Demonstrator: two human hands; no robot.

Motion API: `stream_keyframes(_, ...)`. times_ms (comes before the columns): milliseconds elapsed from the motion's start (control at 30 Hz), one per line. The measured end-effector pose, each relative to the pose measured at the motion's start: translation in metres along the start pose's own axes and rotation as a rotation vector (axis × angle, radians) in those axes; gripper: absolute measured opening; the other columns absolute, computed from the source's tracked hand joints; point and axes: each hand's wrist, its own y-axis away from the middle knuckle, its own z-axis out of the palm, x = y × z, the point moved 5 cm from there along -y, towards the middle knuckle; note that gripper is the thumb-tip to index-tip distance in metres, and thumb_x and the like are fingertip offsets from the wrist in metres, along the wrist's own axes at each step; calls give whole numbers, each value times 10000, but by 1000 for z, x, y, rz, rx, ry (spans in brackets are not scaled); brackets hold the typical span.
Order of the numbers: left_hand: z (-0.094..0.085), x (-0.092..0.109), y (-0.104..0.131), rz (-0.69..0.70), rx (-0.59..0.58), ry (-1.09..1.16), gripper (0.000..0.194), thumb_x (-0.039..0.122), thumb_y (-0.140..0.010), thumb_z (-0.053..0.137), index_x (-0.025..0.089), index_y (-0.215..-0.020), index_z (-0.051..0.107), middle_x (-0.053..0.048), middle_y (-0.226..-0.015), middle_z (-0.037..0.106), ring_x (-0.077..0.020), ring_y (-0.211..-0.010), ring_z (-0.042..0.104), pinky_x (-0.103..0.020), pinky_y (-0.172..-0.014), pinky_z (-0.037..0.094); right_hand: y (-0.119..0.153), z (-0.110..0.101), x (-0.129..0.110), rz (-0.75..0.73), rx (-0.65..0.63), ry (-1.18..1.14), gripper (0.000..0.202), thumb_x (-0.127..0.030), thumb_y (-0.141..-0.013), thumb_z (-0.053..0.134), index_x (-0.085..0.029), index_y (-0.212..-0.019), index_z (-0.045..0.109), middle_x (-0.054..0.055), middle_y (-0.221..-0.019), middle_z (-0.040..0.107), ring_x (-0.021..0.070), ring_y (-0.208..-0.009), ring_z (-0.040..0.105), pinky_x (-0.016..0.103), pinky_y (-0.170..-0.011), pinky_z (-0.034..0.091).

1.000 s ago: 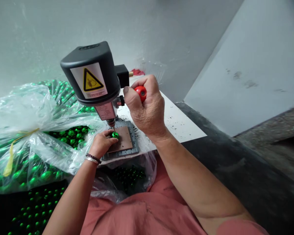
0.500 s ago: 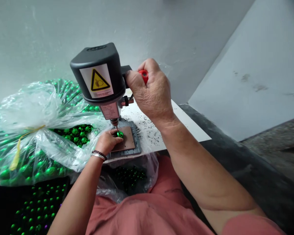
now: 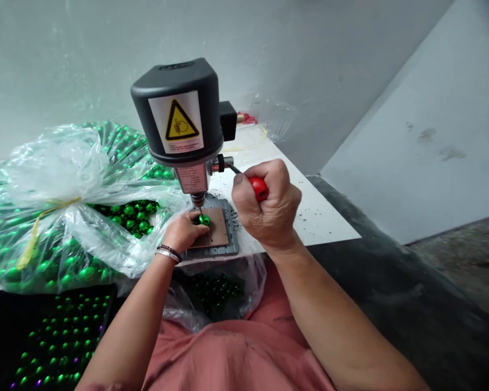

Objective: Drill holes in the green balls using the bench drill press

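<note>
green ball [image 3: 205, 220] | round, glossy, bright highlights | between left fingers [image 3: 199, 229]

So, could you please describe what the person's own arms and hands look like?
The left hand and right hand are both ungloved, with the forearms uncovered. The left wrist wears a dark beaded bracelet beside a silver-coloured band; the right wrist has nothing on it. The clothing at the body is salmon-red.

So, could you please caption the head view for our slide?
Left hand holds a green ball under the drill; right hand grips its red handle.
</note>
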Motion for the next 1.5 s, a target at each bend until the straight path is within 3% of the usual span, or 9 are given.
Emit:
stream_keyframes(167, 1, -1, -1, 33, 20, 29, 421, 370, -693, 647, 249, -1094, 691, -4, -965, 726, -180, -826, 636, -255, -717, 444, 7, 0, 1, -4, 16, 10, 96, -226, -802, 533, -190, -758, 456, -74, -593, 454, 18, -478, 389, 166, -482, 373)
stream_keyframes(700, 5, -8, -1, 45, 31, 90, 486, 388, -679, 665, 232, -1140, 675, -11, -906, 724, -181, -798, 630, -250, -687, 459, 32, 5, 5, 37, 72, 34, 39, -217, -803, 516, -235, -824, 487, -28, -661, 565, 80, -580, 529, 213, -542, 453)
stream_keyframes(900, 2, -5, 0, 71, 24, 79, 426, 370, -691, 648, 251, -1097, 693, -6, -877, 720, -188, -791, 632, -255, -667, 443, 45, 8, 10, 99, 73, -67, 83, -191, -793, 520, -231, -853, 479, -40, -667, 564, 71, -576, 537, 204, -560, 469)
stream_keyframes(967, 3, -5, 0, 65, 21, 83, 426, 376, -687, 651, 251, -1093, 693, 0, -838, 713, -180, -765, 626, -249, -651, 438, 34, 8, 7, 110, 106, -68, 49, -214, -808, 518, -219, -837, 478, -43, -663, 548, 56, -553, 515, 192, -534, 445)
stream_keyframes(1067, 4, -7, 0, 38, 41, 112, 470, 381, -675, 665, 227, -1118, 676, -7, -815, 702, -175, -737, 614, -252, -650, 442, -3, 10, 3, 125, 134, -80, 128, -286, -834, 514, -197, -759, 462, -56, -613, 474, 30, -502, 437, 175, -488, 377)
stream_keyframes(1233, -2, -13, 19, 58, 16, 265, 454, 370, -661, 685, 188, -1078, 677, -18, -834, 691, -179, -755, 610, -271, -701, 462, -58, 25, 12, 214, -7, -81, 276, -383, -841, 490, -195, -667, 387, -77, -561, 360, 14, -477, 317, 172, -486, 294)
stream_keyframes(1400, -7, -17, 47, 188, -300, 380, 523, 402, -591, 758, 197, -1065, 678, -48, -955, 695, -227, -912, 617, -289, -798, 474, -59, 30, 17, 228, -34, -47, 281, -384, -861, 463, -200, -676, 359, -76, -567, 335, 15, -490, 335, 175, -509, 297)
stream_keyframes(1500, -12, -25, 49, 179, -268, 485, 519, 433, -647, 704, 172, -1090, 634, -75, -1029, 666, -236, -958, 598, -317, -843, 469, -56, 29, 16, 245, -2, -59, 282, -370, -849, 493, -199, -668, 360, -75, -560, 349, 21, -491, 332, 182, -508, 310)
